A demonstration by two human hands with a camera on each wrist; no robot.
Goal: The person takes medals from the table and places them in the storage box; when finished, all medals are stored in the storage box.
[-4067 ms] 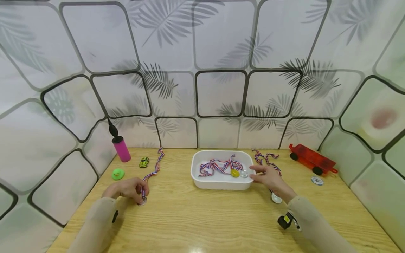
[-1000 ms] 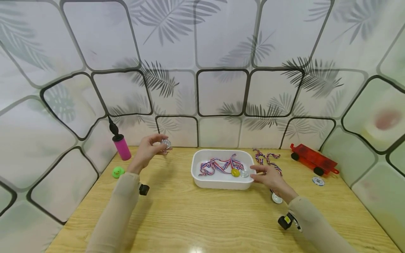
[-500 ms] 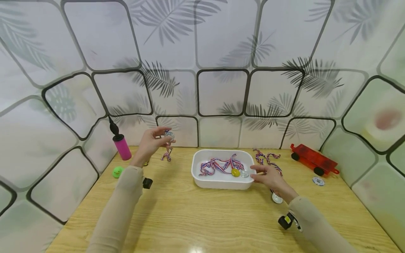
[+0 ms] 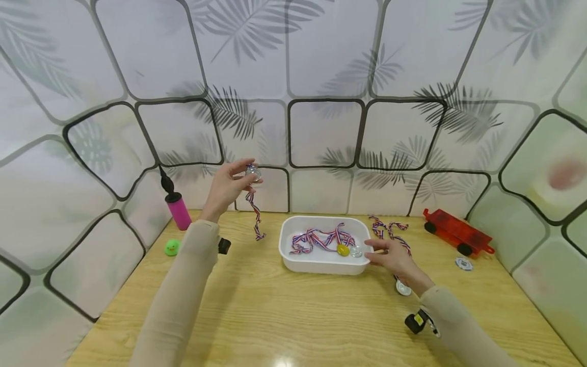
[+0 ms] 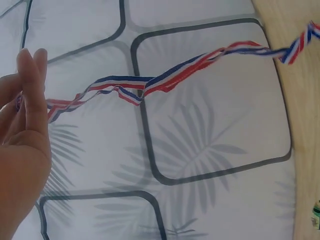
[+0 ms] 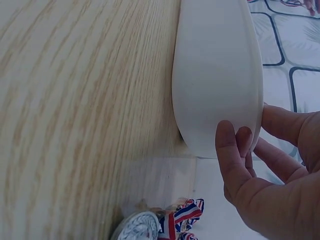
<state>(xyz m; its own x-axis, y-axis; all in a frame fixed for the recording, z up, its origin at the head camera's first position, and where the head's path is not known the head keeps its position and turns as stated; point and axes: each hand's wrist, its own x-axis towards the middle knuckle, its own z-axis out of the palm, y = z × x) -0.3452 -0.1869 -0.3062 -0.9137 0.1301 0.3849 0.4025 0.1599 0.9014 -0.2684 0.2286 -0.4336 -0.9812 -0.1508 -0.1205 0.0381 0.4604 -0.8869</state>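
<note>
Fingers of the left hand point(image 4: 227, 186) pinch a shiny silver medal point(image 4: 252, 172) high in the air, at ten o'clock from the white plastic tub point(image 4: 293, 260), and its red, white and blue striped ribbon point(image 4: 256, 216) hangs down above the wooden table point(image 4: 284, 316). The right hand point(image 4: 390, 257) rests its loosely bent fingers on the tub's three o'clock side, holding nothing.
</note>
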